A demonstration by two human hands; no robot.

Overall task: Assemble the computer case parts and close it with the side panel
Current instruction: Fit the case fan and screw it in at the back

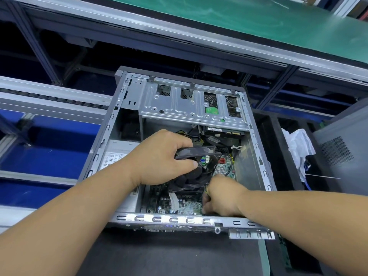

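Grey metal computer case (111, 124) lies open on its side at centre frame, drive cage (191, 108) along its upper edge and motherboard (185, 206) at the bottom. Left hand (161, 158) grips a black cooler fan (197, 168), tilted over the board, at its upper edge. Right hand (221, 198), lower right of the fan, is curled low at the board with a thin cable (207, 191) beside it; whether it pinches anything cannot be told.

Left hand (161, 158) fingers curled in grip, right hand (223, 196) curled low.
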